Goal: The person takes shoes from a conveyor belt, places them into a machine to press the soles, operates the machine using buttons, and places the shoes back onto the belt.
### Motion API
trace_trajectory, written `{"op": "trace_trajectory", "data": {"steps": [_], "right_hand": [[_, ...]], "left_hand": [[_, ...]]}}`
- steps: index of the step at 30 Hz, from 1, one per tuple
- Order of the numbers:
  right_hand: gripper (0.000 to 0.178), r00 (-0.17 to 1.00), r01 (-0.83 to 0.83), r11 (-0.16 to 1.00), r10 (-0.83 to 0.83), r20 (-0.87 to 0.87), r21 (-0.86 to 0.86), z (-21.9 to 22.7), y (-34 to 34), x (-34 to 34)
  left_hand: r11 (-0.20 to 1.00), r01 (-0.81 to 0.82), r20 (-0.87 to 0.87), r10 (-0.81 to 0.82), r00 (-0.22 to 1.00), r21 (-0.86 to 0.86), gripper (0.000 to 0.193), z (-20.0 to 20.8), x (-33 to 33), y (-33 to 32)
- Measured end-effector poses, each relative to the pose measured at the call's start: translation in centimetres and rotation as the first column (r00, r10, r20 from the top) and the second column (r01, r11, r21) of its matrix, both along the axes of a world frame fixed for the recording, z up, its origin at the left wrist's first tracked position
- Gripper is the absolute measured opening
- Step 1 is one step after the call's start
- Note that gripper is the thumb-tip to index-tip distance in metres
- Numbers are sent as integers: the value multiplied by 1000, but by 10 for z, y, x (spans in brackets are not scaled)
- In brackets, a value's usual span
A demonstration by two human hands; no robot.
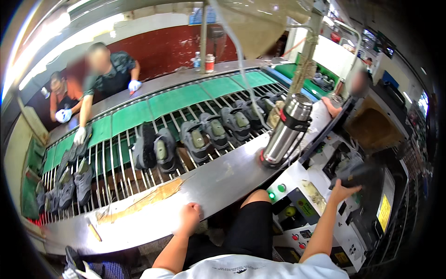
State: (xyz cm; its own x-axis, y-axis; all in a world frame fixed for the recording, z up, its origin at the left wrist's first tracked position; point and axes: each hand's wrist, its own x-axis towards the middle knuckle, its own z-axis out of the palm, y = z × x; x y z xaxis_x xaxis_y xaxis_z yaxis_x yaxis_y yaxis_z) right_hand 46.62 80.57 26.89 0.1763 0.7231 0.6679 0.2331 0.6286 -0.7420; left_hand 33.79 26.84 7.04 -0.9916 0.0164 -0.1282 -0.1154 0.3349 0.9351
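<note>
My right hand (342, 192) is at the machine on my right, its thumb and fingers around the near end of a dark grey shoe (349, 173). Motion smears the shoe's far side, which blends into the dark machine part behind it. Over the near edge of the metal table, my left hand (188, 217) is curled closed, somewhat blurred, with nothing visible in it. Ahead of it, several grey shoes (165, 149) stand in a row on the roller conveyor (121, 179).
A steel thermos (289, 130) stands on the metal ledge (223, 179) between me and the conveyor. The white machine panel (297, 186) carries buttons and a lit green lamp. Across the conveyor are two gloved co-workers; one's hand (80, 136) reaches toward shoes. Another person is at the right.
</note>
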Motion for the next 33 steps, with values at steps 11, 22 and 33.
{"op": "trace_trajectory", "data": {"steps": [11, 22, 33], "right_hand": [[57, 94, -970, -80, 745, -660, -229, 1, -231, -16], [75, -518, -332, -584, 769, -374, -740, -28, -500, -249], [94, -43, -300, 37, 998, 52, -953, -115, -658, -394]], "left_hand": [[206, 376, -246, -469, 848, 903, 65, 108, 32, 52], [344, -291, 76, 522, 850, 893, 72, 114, 93, -233], [762, -630, -258, 646, 719, 151, 91, 40, 155, -260]]}}
